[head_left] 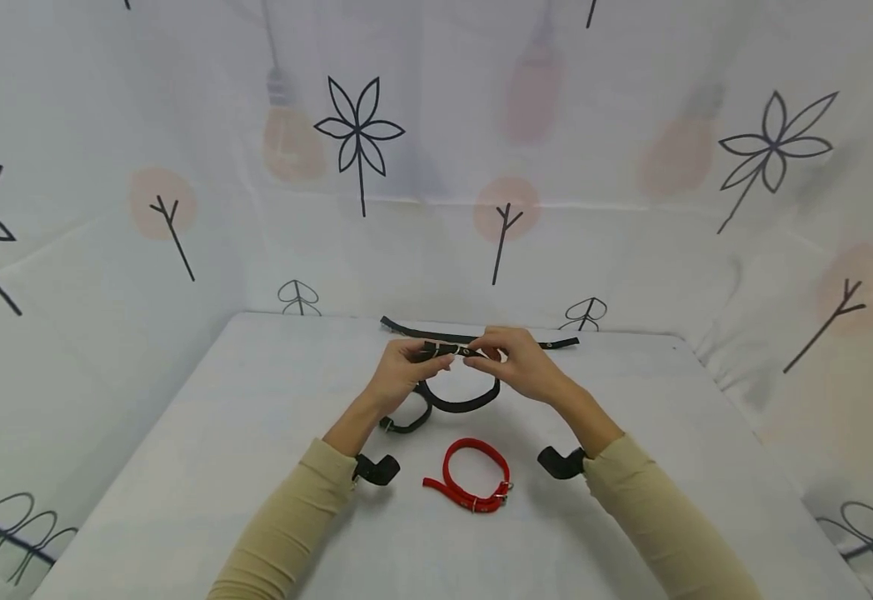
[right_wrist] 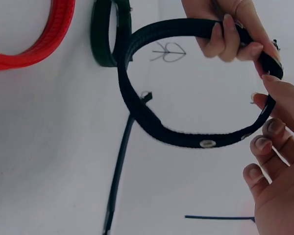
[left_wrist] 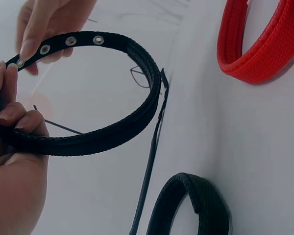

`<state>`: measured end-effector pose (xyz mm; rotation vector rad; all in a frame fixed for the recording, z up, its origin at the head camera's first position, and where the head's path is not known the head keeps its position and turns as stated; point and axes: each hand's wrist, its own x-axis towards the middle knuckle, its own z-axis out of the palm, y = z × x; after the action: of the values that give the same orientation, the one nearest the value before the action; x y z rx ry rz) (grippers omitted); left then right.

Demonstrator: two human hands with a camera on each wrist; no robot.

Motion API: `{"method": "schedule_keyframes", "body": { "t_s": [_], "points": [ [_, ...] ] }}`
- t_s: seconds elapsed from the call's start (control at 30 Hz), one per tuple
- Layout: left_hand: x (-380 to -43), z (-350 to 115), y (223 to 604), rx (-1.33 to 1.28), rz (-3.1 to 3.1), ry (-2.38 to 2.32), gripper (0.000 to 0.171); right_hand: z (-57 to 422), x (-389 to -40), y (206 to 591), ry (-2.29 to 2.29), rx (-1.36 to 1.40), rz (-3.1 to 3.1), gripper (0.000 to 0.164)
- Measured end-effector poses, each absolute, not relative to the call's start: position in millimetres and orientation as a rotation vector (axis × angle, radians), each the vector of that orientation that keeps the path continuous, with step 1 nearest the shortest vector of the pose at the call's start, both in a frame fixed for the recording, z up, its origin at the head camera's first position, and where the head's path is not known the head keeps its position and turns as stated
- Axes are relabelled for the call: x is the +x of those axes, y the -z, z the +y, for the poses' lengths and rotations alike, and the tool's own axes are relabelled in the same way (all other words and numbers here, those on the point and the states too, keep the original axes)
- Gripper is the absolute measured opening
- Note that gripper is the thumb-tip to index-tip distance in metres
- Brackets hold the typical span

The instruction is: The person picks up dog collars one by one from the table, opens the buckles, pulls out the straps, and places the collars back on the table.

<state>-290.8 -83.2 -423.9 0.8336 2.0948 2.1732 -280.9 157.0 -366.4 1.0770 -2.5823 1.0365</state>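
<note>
**Two hands hold one black collar point(left_wrist: 112, 141) in a loop above the tabletop point(head_left: 204, 467)**

The left hand point(head_left: 399, 367) grips one end of the collar, fingers curled round the band; the right hand point(head_left: 522, 362) pinches the other end between thumb and fingers. Both ends meet between the hands, and the loop hangs below them, over the far half of the tabletop. A row of pale metal eyelets point(left_wrist: 71, 41) runs along the part by the right thumb. Any lettering on the small metal parts is too small to read.

Nearer the person, between the forearms, a red collar point(left_wrist: 257, 71) lies coiled, its free end pointing left and its metal buckle at the right. A smaller dark collar point(left_wrist: 213, 210) lies near the left hand. A long dark strap point(right_wrist: 118, 171) stretches across the far edge, beyond both hands. The backdrop point(head_left: 429, 258) carries printed line-drawn flowers, twigs and pale light bulbs.
</note>
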Motion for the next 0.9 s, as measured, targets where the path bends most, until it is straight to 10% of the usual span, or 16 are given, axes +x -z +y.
{"method": "schedule_keyframes", "body": {
  "t_s": [0.9],
  "points": [
    [-292.7,-98.2,413.3,0.867,2.395,-1.961,0.016,176.4,-279.4,367.5,-1.075,0.976,-2.612,0.009]
  ]
}}
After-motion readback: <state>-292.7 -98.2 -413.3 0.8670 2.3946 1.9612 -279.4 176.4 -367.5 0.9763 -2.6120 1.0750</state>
